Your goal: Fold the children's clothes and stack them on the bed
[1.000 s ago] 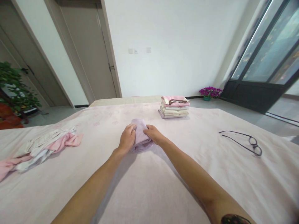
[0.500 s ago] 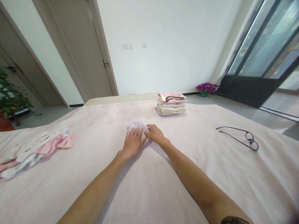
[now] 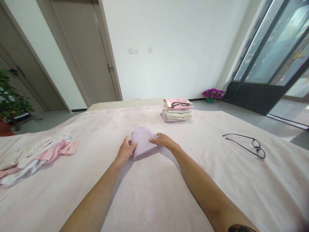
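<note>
A folded lilac ribbed garment (image 3: 144, 142) sits between my hands on the pale pink bedsheet (image 3: 154, 193). My left hand (image 3: 125, 149) grips its left edge, thumb on top and fingers at the side and underneath. On the right edge, my right hand (image 3: 164, 140) pinches the fabric with the thumb above; its other fingers are partly hidden behind the cloth. Beyond the garment, a bit to the right, stands a stack of folded clothes (image 3: 177, 111) with a pink and brown piece on top.
Crumpled pink and white clothes (image 3: 48, 154) lie at the left. A pair of eyeglasses (image 3: 257, 149) rests on the sheet at the right. Purple flowers (image 3: 213, 94) stand on the floor by the wall, and a leafy plant (image 3: 12, 96) is at far left.
My left hand has moved from lying flat on the lilac garment to holding its left edge, so its top now shows. My right hand stays at the right edge.
</note>
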A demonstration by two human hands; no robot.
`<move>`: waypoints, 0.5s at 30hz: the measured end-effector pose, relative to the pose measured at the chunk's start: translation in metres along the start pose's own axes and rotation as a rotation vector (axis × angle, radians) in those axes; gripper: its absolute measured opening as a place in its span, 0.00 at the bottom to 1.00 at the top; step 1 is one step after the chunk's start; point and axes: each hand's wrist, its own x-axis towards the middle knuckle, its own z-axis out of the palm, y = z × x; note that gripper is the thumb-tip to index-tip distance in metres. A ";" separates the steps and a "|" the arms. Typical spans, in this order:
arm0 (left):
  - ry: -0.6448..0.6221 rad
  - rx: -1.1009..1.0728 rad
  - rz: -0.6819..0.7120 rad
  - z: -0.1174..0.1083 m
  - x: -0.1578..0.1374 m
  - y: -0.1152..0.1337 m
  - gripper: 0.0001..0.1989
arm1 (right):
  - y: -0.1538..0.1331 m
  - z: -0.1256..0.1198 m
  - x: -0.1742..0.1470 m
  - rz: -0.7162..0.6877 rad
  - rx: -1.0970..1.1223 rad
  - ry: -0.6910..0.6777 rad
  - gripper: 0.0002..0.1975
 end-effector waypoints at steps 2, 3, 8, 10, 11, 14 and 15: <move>-0.051 -0.064 -0.035 -0.005 -0.002 0.008 0.36 | 0.000 0.001 0.002 -0.004 0.079 -0.005 0.30; -0.092 -0.127 -0.056 -0.007 -0.004 0.011 0.34 | 0.000 0.001 0.002 -0.002 0.122 -0.012 0.27; -0.284 -0.558 -0.174 -0.007 -0.012 0.024 0.25 | 0.000 0.001 0.000 -0.006 0.336 -0.136 0.16; -0.210 -0.726 -0.195 0.000 -0.015 0.028 0.25 | -0.002 0.000 -0.003 -0.055 0.472 -0.175 0.16; -0.166 -0.812 -0.199 0.003 -0.016 0.030 0.26 | -0.003 0.001 -0.005 -0.085 0.547 -0.172 0.17; -0.093 -0.996 -0.191 0.012 -0.018 0.034 0.31 | -0.009 0.006 -0.011 -0.138 0.741 -0.108 0.20; -0.086 -1.024 -0.181 0.014 -0.018 0.035 0.32 | -0.011 0.008 -0.012 -0.135 0.785 -0.083 0.20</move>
